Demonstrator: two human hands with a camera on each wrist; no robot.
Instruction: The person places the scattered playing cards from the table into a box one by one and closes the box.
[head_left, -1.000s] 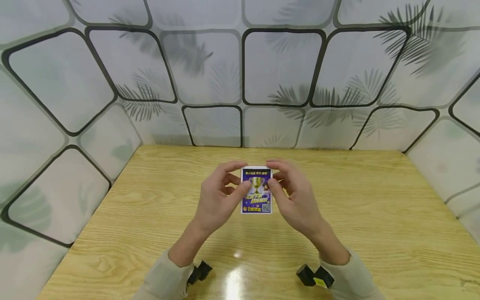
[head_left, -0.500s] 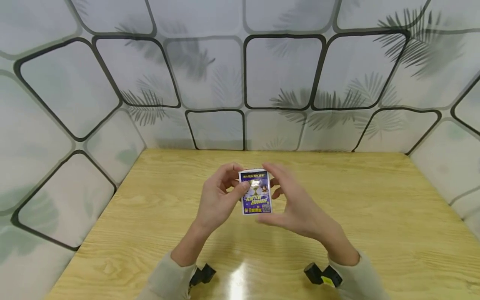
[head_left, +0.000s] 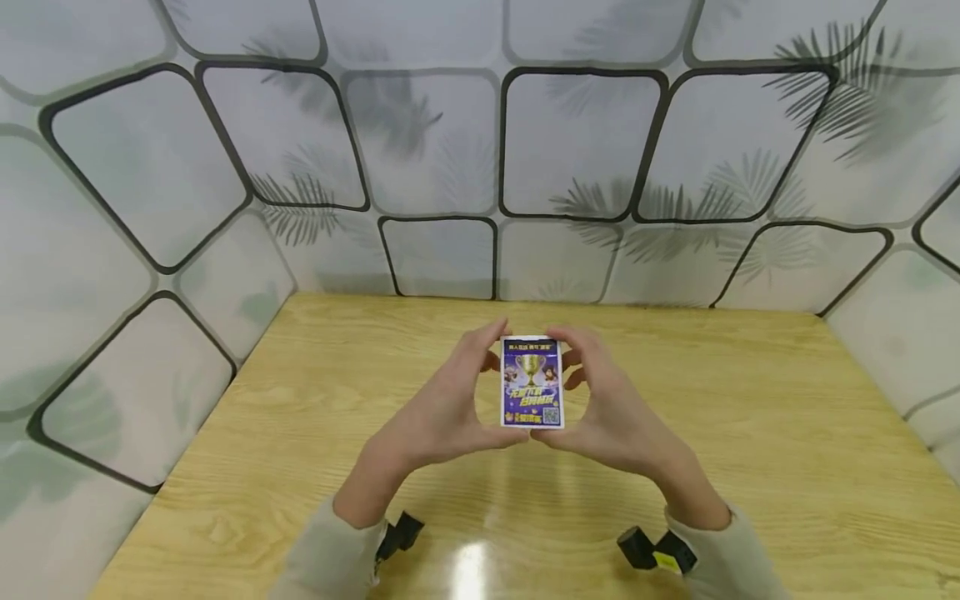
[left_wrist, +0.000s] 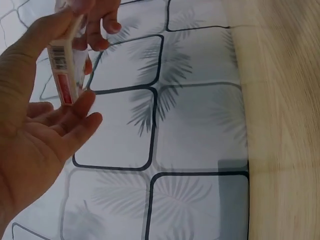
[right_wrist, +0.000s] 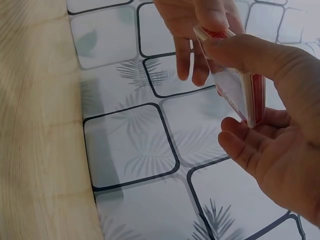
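Observation:
A small playing card box [head_left: 532, 383] is held up over the table in the head view, its purple face with a gold trophy and a QR code towards me. My left hand [head_left: 438, 408] holds it from the left, thumb at the bottom edge and fingertips at the top corner. From the other side my right hand [head_left: 618, 412] grips it in the same way, both thumbs nearly meeting below. A barcode and a red patch show on the side of the box [left_wrist: 62, 65] in the left wrist view. In the right wrist view its narrow side [right_wrist: 256, 97] is red and white.
Beneath the hands lies a light wood-grain table [head_left: 300, 467]. A grey-white curtain [head_left: 420, 167] with dark outlines and leaf prints stands along its back and sides. Small black devices [head_left: 401, 533] sit at both cuffs.
Both thumbs have left the front face of the box and now sit at its bottom edge, the right one first, then the left. The box has shifted slightly right in view.

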